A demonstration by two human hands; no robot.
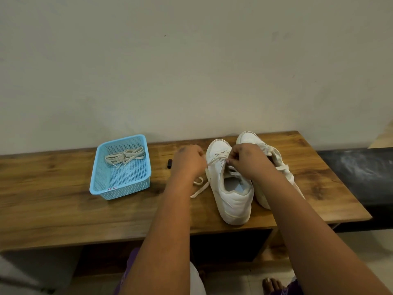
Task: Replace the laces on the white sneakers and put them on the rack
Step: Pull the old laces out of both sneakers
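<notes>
Two white sneakers stand side by side on the wooden bench top point(63, 209), toes toward the wall. The nearer left sneaker point(231, 196) has a lace point(201, 188) partly threaded, its loose end trailing onto the wood at its left. My right hand point(248, 160) pinches the lace over that sneaker's eyelets. My left hand point(189, 160) is curled at the sneaker's left side, gripping the lace there. The right sneaker point(280, 165) lies mostly behind my right forearm. A bundle of spare laces point(125, 157) lies in a blue basket point(100, 184).
A small black object point(169, 163) lies on the wood between the basket and my left hand. The bench backs against a plain wall. A dark ledge point(361, 177) runs off to the right. An open shelf space sits under the bench top.
</notes>
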